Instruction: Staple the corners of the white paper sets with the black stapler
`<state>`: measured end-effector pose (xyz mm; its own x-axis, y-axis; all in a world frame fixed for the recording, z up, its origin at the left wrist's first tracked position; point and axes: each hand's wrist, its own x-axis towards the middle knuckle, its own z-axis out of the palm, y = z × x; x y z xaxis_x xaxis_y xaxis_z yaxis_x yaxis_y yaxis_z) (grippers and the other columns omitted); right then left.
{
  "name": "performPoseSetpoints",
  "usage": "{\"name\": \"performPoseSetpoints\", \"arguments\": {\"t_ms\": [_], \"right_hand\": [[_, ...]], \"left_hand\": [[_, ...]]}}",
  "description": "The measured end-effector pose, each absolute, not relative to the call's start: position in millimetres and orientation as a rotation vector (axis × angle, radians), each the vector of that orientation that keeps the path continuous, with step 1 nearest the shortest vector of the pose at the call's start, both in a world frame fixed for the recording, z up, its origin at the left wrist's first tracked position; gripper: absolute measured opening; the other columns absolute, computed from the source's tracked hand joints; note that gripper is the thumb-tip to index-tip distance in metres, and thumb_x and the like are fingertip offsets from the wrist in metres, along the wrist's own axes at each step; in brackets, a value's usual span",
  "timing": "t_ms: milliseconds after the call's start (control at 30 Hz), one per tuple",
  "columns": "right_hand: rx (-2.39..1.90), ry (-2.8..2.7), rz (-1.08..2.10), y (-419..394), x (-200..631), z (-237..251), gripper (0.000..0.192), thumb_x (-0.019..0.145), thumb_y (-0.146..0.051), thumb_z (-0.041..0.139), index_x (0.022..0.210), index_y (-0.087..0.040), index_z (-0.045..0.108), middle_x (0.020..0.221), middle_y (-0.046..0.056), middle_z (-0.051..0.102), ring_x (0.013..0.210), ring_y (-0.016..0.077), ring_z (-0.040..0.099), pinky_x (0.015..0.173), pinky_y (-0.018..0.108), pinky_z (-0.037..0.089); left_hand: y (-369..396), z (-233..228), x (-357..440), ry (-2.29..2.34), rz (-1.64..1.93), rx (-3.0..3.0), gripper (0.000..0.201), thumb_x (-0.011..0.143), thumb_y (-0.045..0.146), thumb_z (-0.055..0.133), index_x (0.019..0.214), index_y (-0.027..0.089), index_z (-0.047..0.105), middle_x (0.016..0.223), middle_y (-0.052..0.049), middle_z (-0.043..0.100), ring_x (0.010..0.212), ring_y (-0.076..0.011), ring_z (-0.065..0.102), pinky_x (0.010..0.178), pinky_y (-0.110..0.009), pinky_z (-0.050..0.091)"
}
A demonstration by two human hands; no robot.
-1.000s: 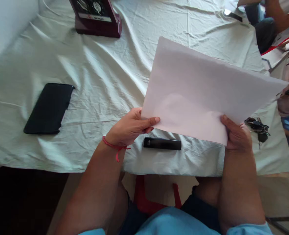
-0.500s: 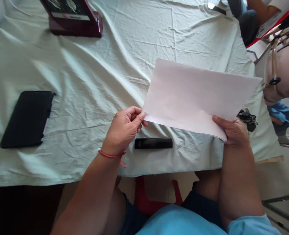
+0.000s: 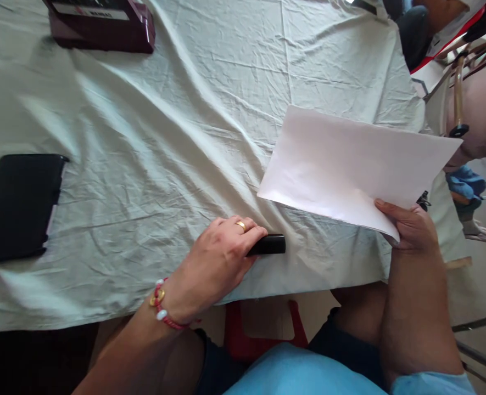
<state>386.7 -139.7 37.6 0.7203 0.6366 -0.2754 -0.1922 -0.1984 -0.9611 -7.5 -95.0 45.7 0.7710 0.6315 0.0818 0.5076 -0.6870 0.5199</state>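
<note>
Only lettering in view: a white label strip [image 3: 91, 11] on the dark red box [image 3: 102, 27] at the far edge of the table. It carries dark capital letters, too small and blurred to make out. The paper sheet [image 3: 350, 164] faces up blank; the black case [image 3: 16, 206] shows no print.

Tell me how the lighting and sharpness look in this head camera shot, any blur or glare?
Head view: soft daylight rakes across the wrinkled tablecloth, no hard glare; the paper in the right hand is bright but not blown out; the left hand on the black bar is slightly soft; edges bend.
</note>
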Motion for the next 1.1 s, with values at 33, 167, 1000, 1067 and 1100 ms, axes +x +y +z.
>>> {"name": "performPoseSetpoints", "arguments": {"t_ms": [33,167,1000,1067,1100], "right_hand": [[-1.612,-0.363,0.773,-141,388,37,0.050,0.041,-0.015,0.111,0.082,-0.021,0.082,0.102,0.003,0.092,0.085,0.0160,0.084,0.077,0.017,0.073],[-1.607,-0.362,0.769,-143,387,38,0.056,0.040,-0.016,0.111,0.089,-0.021,0.086,0.103,0.003,0.092,0.088,0.0163,0.084,0.079,0.018,0.073],[-1.811,-0.426,0.889,-153,381,44,0.062,0.034,-0.029,0.118,0.088,-0.022,0.088,0.105,0.005,0.092,0.087,0.0190,0.081,0.073,0.023,0.072],[-1.811,-0.425,0.879,-152,379,46,0.061,0.034,-0.029,0.117,0.088,-0.022,0.088,0.106,0.005,0.092,0.088,0.0192,0.081,0.074,0.023,0.072],[-1.814,-0.421,0.877,-152,379,47,0.061,0.033,-0.028,0.116,0.087,-0.021,0.089,0.105,0.006,0.092,0.087,0.0189,0.081,0.073,0.023,0.071]], "left_hand": [[-91,46,-11,0.879,0.332,2.470,0.040,0.093,-0.003,0.063,0.122,0.017,0.083,0.115,-0.012,0.086,0.106,-0.0370,0.083,0.092,-0.056,0.071],[-75,52,-26,1.086,0.491,2.276,0.038,0.100,0.010,0.062,0.129,0.021,0.084,0.123,-0.011,0.087,0.118,-0.0331,0.083,0.109,-0.048,0.069],[-58,55,-29,1.385,0.783,1.928,0.028,0.104,0.051,0.077,0.117,0.028,0.087,0.122,-0.006,0.089,0.119,-0.0304,0.081,0.109,-0.044,0.064],[-59,53,-24,1.419,0.881,1.957,0.028,0.109,0.051,0.071,0.112,0.027,0.085,0.119,-0.006,0.088,0.124,-0.0306,0.080,0.116,-0.046,0.061],[-60,52,-21,1.444,0.908,1.967,0.031,0.111,0.053,0.068,0.110,0.027,0.085,0.118,-0.007,0.087,0.127,-0.0311,0.079,0.118,-0.048,0.061]]}}
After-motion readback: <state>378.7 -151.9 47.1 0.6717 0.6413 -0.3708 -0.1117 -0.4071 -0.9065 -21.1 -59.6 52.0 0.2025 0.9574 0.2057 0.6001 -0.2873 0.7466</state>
